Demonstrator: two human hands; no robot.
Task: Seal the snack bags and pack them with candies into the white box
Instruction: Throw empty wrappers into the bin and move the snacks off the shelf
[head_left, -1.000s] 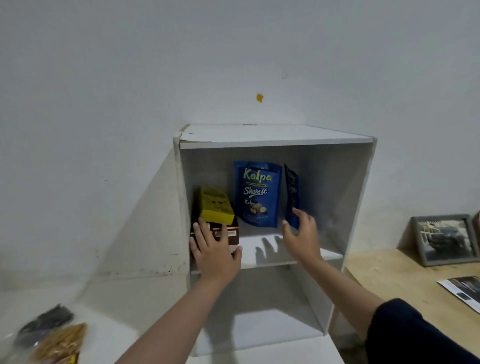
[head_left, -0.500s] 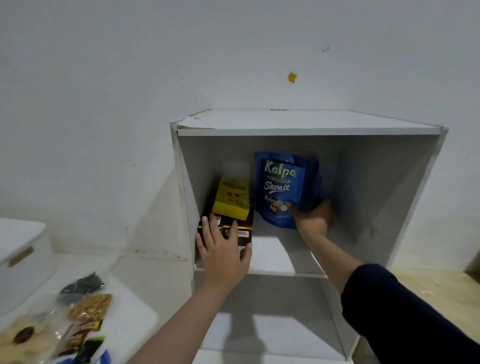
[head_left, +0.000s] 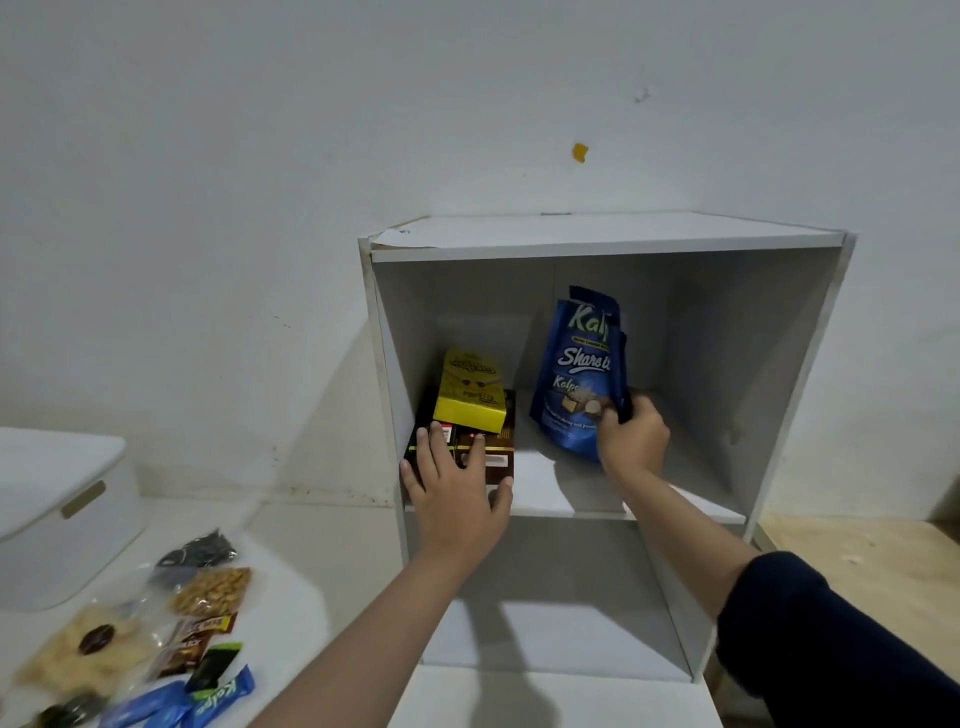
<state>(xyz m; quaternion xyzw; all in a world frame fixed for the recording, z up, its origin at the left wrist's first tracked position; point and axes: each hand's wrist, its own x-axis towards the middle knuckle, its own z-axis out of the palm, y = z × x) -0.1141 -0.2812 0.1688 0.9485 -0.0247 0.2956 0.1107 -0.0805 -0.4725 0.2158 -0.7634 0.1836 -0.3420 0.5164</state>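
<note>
In the head view, the right hand (head_left: 631, 441), which a second ago only reached toward the blue pouches (head_left: 579, 371) at the back of the shelf unit (head_left: 608, 244), has now pinched both by their lower right corner and tipped them forward off the back wall (so gathering, not sealing, looks to be the step in hand). The left hand (head_left: 457, 480) still lies flat, fingers spread, on the brown box (head_left: 496, 457) under the yellow box (head_left: 470, 392), gripping nothing. The white box (head_left: 57, 519) waits far left beside the loose snack bags (head_left: 208, 590).
</note>
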